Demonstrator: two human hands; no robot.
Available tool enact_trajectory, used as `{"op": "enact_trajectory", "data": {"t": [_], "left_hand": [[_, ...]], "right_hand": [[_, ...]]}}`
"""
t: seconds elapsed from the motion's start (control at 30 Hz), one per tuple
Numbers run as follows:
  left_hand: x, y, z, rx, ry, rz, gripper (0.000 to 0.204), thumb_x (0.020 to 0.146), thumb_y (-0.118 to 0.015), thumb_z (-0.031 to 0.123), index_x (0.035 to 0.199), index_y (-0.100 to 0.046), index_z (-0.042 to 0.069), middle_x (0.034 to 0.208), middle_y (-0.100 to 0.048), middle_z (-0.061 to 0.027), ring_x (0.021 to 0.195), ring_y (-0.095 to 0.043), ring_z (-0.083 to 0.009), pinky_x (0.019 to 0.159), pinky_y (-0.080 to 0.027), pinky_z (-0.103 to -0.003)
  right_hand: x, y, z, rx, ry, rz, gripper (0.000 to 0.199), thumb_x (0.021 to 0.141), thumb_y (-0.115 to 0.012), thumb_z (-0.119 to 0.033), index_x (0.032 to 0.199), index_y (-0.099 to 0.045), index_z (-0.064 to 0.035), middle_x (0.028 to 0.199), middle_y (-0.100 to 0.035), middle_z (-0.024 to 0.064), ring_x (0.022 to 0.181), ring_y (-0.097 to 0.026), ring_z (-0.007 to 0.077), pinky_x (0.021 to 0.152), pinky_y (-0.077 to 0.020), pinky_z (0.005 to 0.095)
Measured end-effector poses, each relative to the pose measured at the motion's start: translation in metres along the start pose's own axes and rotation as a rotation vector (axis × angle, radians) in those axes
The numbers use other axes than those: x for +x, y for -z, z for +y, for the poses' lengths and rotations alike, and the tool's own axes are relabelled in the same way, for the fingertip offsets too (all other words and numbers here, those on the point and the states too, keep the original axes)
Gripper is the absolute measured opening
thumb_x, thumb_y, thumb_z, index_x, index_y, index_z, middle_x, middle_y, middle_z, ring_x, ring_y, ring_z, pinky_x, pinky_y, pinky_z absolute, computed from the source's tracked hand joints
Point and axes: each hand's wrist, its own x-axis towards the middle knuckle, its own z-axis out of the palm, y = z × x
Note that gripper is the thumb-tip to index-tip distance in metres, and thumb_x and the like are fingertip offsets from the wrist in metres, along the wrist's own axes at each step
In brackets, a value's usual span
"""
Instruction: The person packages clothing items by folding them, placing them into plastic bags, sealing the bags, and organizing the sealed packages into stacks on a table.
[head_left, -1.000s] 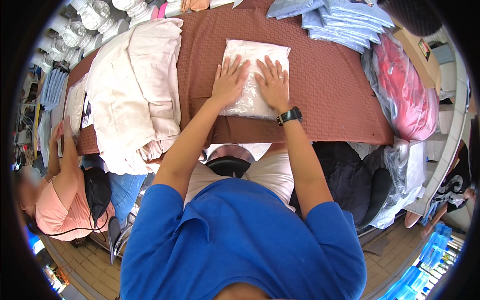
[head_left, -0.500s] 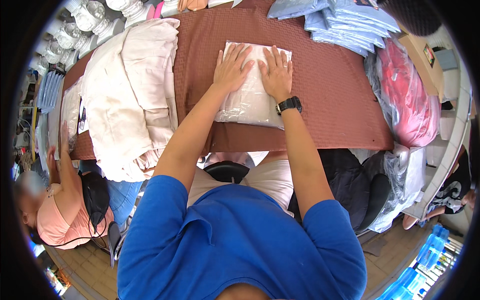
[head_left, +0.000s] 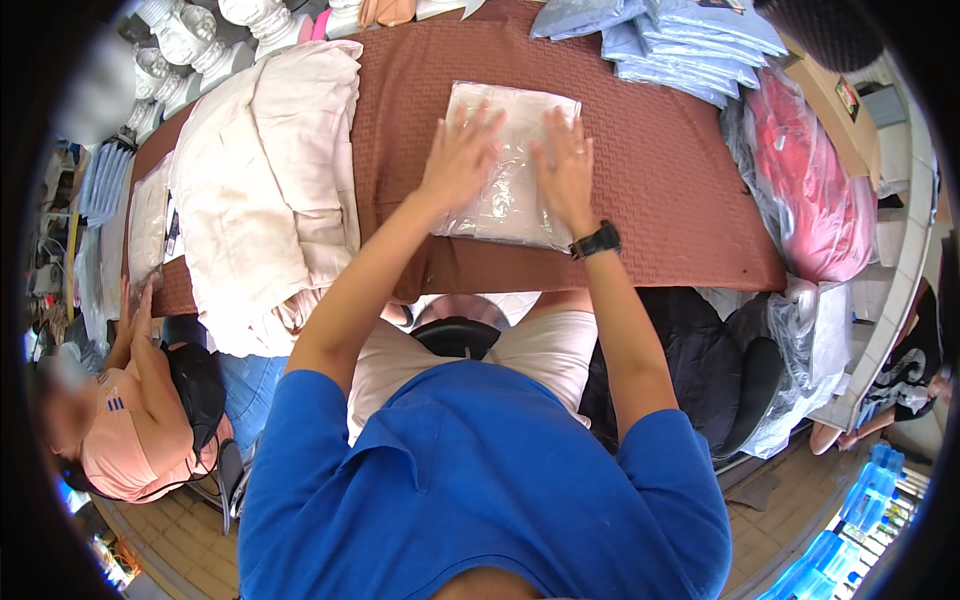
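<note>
A flat, folded cream garment in a clear plastic bag (head_left: 518, 165) lies on the brown cloth-covered table in front of me. My left hand (head_left: 463, 158) is over its left side, fingers spread, slightly smeared by motion. On the right edge of the bag, my right hand (head_left: 567, 172) is open too, its fingers stretched away from me; a black watch (head_left: 597, 241) is on that wrist. Neither hand grips anything, and I cannot tell whether the palms press on the plastic. A large heap of cream cloth (head_left: 265, 190) lies left of the bag.
Bagged light-blue garments (head_left: 690, 45) are stacked at the far right, near a red bundle in plastic (head_left: 800, 170) and a cardboard box (head_left: 838, 115). White display busts (head_left: 185, 35) line the far left. A person in a peach top (head_left: 140, 430) sits at the left.
My hands have moved slightly apart, the right one outward to the bag's right edge. The bag stays in place. At the left, the seated person's hands have come together.
</note>
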Motion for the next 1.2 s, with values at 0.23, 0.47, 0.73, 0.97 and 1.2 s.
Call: {"op": "enact_trajectory", "data": {"t": [0.23, 0.47, 0.73, 0.97, 1.2], "left_hand": [[-0.032, -0.005, 0.005, 0.099, 0.072, 0.035, 0.059, 0.104, -0.044, 0.044, 0.155, -0.038, 0.015, 0.165, -0.028, -0.011, 0.153, -0.02, -0.0346, 0.123, -0.015, -0.054], [-0.017, -0.013, -0.028, -0.204, 0.245, 0.22, 0.045, 0.101, -0.055, 0.035, 0.137, -0.058, 0.008, 0.148, -0.048, -0.0118, 0.133, -0.047, -0.0315, 0.113, -0.036, -0.047], [0.065, -0.011, -0.062, -0.327, 0.724, 0.23, 0.044, 0.085, -0.077, 0.035, 0.115, -0.071, 0.004, 0.107, -0.074, -0.018, 0.106, -0.07, -0.0336, 0.094, -0.053, -0.042], [0.07, -0.003, -0.057, -0.37, 0.719, 0.177, 0.04, 0.084, -0.078, 0.033, 0.108, -0.071, 0.002, 0.102, -0.074, -0.016, 0.098, -0.07, -0.0273, 0.086, -0.054, -0.039], [0.115, 0.094, -0.023, -1.011, 0.343, 0.248, 0.027, 0.094, -0.072, 0.011, 0.118, -0.066, 0.001, 0.11, -0.071, -0.006, 0.101, -0.063, -0.011, 0.09, -0.049, -0.026]], "right_hand": [[-0.024, -0.011, -0.01, -0.183, 0.022, -0.094, 0.061, 0.104, -0.044, -0.048, 0.155, -0.039, -0.0161, 0.166, -0.026, 0.0102, 0.152, -0.023, 0.0364, 0.121, -0.0185, 0.0567], [-0.004, 0.008, 0.046, 0.359, -0.17, -0.078, 0.051, 0.099, -0.06, -0.036, 0.139, -0.057, -0.004, 0.144, -0.054, 0.0191, 0.136, -0.049, 0.0349, 0.112, -0.0366, 0.05], [0.067, -0.001, 0.09, 0.267, -0.582, -0.031, 0.054, 0.088, -0.075, -0.036, 0.12, -0.066, 0.0075, 0.101, -0.075, 0.0157, 0.095, -0.07, 0.0254, 0.087, -0.0536, 0.0365], [0.078, -0.001, 0.077, 0.461, -0.741, -0.119, 0.042, 0.091, -0.075, -0.027, 0.112, -0.07, 0.0084, 0.098, -0.074, 0.0122, 0.084, -0.067, 0.0172, 0.077, -0.0527, 0.0311], [0.127, 0.101, 0.042, 1.033, -0.472, 0.059, 0.027, 0.091, -0.075, -0.012, 0.112, -0.067, 0.0035, 0.1, -0.072, 0.0081, 0.083, -0.066, 0.0134, 0.075, -0.0527, 0.0256]]}}
